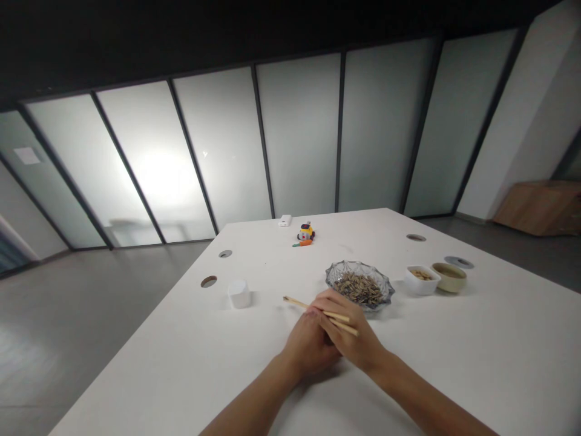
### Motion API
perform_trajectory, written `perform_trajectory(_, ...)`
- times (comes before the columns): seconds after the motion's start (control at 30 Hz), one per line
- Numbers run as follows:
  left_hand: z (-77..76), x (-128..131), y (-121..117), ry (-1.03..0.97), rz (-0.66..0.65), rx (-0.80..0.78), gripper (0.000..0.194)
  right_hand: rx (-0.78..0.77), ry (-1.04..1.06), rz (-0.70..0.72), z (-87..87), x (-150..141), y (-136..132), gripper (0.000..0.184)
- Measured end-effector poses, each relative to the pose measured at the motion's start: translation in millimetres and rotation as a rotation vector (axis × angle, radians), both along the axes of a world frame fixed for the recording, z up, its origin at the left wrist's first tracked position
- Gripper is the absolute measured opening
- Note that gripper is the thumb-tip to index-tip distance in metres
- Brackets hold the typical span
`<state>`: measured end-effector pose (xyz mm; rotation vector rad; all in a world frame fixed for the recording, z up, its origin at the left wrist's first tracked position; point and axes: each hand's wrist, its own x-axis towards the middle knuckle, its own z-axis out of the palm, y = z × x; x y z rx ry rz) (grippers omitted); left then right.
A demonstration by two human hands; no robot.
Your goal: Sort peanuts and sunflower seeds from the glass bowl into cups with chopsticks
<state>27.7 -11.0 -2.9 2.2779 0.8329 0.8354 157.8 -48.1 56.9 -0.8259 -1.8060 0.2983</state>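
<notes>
My right hand (347,333) is closed around a pair of wooden chopsticks (297,302), whose tips point left above the white table. It lies over my left hand (311,345), the two touching. The left hand looks curled; most of its fingers are covered, so anything inside it is hidden. Just beyond the hands stands a clear glass bowl (385,284) of striped sunflower seeds (359,288). To its right, a white square cup (421,284) contains pale pieces, too small to name for certain. A beige round bowl (449,280) touches or nearly touches that cup; its contents are unclear.
On the left of the white table (181,375) is a small white container (239,294). Farther back are a yellow and grey toy car (306,232), an orange toy carrot (303,243) and a white box-like object (285,221). Several round holes cut the tabletop near its sides.
</notes>
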Motion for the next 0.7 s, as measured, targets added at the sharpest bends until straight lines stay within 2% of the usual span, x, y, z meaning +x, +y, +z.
perform_trajectory(0.07,3.4,0,-1,-0.026,0.043,-0.039,0.048,0.046,0.043,-0.071,8.3,16,2,0.026)
perform_trajectory(0.13,4.8,-1,0,-0.063,0.149,-0.100,0.055,0.052,0.076,-0.199,18.4,40,4,0.027)
perform_trajectory(0.2,5.1,-2,1,-0.085,0.251,-0.153,0.057,-0.017,0.172,-0.331,27.3,66,7,0.034)
perform_trajectory(0.23,5.1,-2,2,-0.088,0.283,-0.169,0.057,-0.082,0.221,-0.354,30.3,79,8,0.038)
perform_trajectory(0.33,5.3,-2,4,-0.081,0.323,-0.176,0.057,-0.314,0.369,-0.284,32.4,109,9,0.047)
perform_trajectory(0.43,5.8,-1,5,-0.067,0.320,-0.170,0.056,-0.441,0.340,-0.211,29.1,122,7,0.051)
perform_trajectory(0.5,5.8,-2,5,-0.064,0.314,-0.171,0.055,-0.383,0.274,-0.252,27.9,125,5,0.052)
perform_trajectory(0.6,5.2,-3,4,-0.073,0.311,-0.160,0.054,-0.126,0.154,-0.427,24.0,126,4,0.051)
perform_trajectory(0.7,4.1,-2,4,-0.077,0.318,-0.144,0.054,0.048,0.053,-0.486,8.3,129,8,0.045)
